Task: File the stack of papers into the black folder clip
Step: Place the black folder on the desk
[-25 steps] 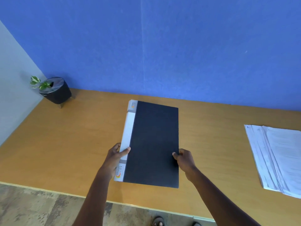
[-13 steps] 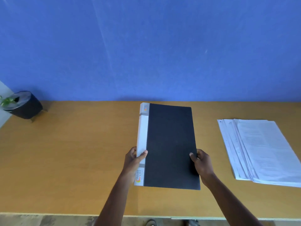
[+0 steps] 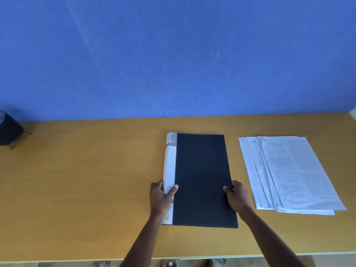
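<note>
A closed black folder (image 3: 202, 178) with a white spine lies flat on the wooden table (image 3: 86, 180), its long side running away from me. My left hand (image 3: 160, 197) grips the spine edge near the lower left, thumb on top. My right hand (image 3: 236, 195) holds the folder's right edge, thumb on the cover. A fanned stack of printed white papers (image 3: 289, 172) lies on the table to the right of the folder, apart from it. The clip inside the folder is hidden.
A dark round pot (image 3: 8, 129) on small legs stands at the far left of the table by the blue wall (image 3: 173, 54). The table's front edge (image 3: 77, 261) runs along the bottom, with feet in sandals (image 3: 170, 263) showing below it.
The view has swung to the right, so the pot slides out at the left and the papers come fully into view. Both hands keep their hold on the folder, which now lies squarer to me.
</note>
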Demonstrator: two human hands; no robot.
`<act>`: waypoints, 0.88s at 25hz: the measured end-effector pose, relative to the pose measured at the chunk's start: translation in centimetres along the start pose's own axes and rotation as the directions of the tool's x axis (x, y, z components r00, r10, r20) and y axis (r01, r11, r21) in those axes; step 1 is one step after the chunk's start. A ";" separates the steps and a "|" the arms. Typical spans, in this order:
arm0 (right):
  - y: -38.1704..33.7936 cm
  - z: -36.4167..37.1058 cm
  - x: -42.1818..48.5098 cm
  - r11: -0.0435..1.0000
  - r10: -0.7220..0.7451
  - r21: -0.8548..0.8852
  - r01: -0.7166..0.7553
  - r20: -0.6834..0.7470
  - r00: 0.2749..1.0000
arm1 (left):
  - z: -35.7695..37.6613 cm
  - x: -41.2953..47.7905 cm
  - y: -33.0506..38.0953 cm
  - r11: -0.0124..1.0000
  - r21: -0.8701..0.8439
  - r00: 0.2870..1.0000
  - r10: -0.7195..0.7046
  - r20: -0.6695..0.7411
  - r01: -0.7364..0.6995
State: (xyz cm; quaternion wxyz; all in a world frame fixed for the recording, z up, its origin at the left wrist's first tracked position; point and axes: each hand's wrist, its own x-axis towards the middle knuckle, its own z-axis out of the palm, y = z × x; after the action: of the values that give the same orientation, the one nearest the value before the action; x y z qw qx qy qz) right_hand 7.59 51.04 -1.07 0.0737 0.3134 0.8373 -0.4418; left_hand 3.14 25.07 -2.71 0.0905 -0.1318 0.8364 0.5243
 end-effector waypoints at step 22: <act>-7.0 -4.8 -1.2 1.000 -0.013 0.002 0.014 -0.085 0.996 | -0.9 -1.1 -0.2 0.959 0.263 0.990 0.124 -0.073 -0.100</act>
State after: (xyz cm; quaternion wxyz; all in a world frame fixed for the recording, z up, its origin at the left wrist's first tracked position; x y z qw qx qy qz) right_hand 5.12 51.36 7.12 0.0348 0.3263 0.8412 -0.4297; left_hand 4.23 24.31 -2.21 0.0398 -0.0944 0.9070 0.4085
